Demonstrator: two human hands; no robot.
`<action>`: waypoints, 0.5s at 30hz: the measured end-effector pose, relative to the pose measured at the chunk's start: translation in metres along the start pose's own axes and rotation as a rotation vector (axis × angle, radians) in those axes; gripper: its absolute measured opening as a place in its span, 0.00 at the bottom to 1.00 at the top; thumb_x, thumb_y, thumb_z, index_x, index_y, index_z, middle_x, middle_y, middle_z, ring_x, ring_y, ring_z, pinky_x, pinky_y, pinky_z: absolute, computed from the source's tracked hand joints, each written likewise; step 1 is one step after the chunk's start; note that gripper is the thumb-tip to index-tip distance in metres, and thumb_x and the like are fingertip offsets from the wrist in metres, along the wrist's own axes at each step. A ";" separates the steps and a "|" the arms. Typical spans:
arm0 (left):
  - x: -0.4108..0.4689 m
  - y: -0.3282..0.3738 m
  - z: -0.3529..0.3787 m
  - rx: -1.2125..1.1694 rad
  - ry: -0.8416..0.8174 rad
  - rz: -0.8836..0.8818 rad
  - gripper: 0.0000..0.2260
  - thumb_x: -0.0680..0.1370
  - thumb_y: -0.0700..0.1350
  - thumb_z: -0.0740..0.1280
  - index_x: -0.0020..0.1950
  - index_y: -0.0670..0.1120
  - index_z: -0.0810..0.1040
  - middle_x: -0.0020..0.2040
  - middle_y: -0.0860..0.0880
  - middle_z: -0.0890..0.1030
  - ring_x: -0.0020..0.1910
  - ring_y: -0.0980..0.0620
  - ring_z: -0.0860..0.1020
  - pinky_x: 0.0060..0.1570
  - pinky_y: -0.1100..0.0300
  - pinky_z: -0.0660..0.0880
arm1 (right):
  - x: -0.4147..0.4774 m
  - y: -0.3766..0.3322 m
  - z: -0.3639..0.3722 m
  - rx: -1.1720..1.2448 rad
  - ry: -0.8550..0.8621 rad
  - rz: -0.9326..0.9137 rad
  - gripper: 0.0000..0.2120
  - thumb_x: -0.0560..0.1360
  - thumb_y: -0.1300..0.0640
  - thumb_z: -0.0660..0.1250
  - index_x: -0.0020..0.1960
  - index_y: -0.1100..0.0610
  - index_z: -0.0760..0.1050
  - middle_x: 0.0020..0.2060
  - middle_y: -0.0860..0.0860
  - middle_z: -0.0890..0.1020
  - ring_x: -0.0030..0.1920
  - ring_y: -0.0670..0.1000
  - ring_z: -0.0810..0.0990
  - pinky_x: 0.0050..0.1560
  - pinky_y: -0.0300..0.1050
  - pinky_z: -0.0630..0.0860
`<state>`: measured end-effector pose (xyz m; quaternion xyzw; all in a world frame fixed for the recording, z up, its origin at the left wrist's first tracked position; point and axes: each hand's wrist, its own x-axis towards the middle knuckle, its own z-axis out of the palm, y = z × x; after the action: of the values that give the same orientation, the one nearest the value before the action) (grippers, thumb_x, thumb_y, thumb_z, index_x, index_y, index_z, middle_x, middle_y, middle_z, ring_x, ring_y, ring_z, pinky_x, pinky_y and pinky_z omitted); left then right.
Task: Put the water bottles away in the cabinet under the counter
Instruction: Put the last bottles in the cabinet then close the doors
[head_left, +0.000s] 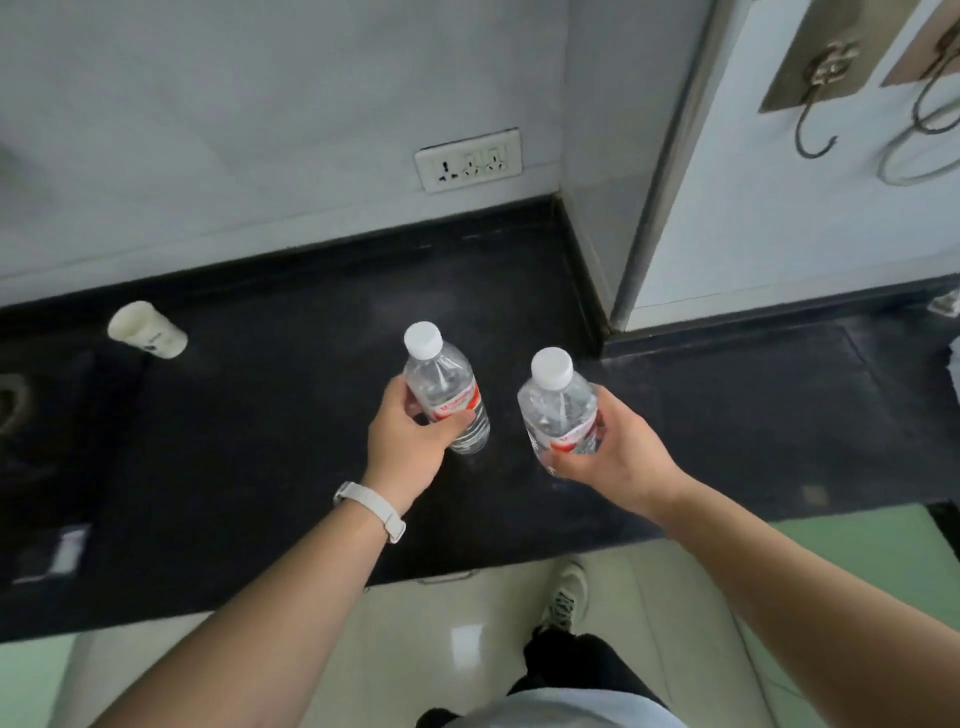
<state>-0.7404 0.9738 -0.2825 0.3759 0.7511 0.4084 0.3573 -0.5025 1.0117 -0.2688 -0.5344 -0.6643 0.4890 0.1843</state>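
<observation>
Surface: we stand at a black counter under a white wall.
Bottles: both are capped and near upright over the counter's middle; the left bottle and right bottle are side by side, apart.
Hands: our left hand wraps the left bottle's label; our right hand wraps the right bottle's lower half.
Coming move: the cabinet lies below the front edge, unseen; we judge both bottles must come toward us and down, with neither hand nearer.
Around: a paper cup stands toward the back left.
</observation>
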 end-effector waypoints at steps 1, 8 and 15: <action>-0.009 -0.005 -0.011 -0.014 0.026 -0.013 0.25 0.69 0.45 0.82 0.62 0.55 0.76 0.56 0.58 0.83 0.55 0.62 0.81 0.60 0.56 0.78 | -0.002 -0.007 0.008 -0.008 -0.011 -0.012 0.31 0.66 0.47 0.80 0.61 0.38 0.66 0.54 0.39 0.79 0.52 0.41 0.79 0.53 0.34 0.74; -0.083 -0.048 -0.106 -0.129 0.189 -0.064 0.25 0.67 0.44 0.82 0.60 0.57 0.78 0.52 0.62 0.84 0.51 0.64 0.82 0.54 0.60 0.78 | -0.034 -0.064 0.084 -0.065 -0.106 -0.102 0.28 0.65 0.47 0.80 0.58 0.39 0.68 0.49 0.37 0.80 0.49 0.38 0.80 0.46 0.32 0.73; -0.184 -0.102 -0.219 -0.218 0.411 -0.080 0.24 0.67 0.45 0.82 0.59 0.57 0.78 0.51 0.60 0.84 0.51 0.62 0.82 0.52 0.61 0.78 | -0.102 -0.124 0.186 -0.126 -0.222 -0.199 0.29 0.65 0.47 0.80 0.60 0.38 0.67 0.48 0.37 0.80 0.48 0.39 0.80 0.44 0.33 0.73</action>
<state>-0.8683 0.7014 -0.2403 0.2143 0.7739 0.5404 0.2512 -0.6744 0.8427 -0.2195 -0.4193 -0.7596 0.4818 0.1232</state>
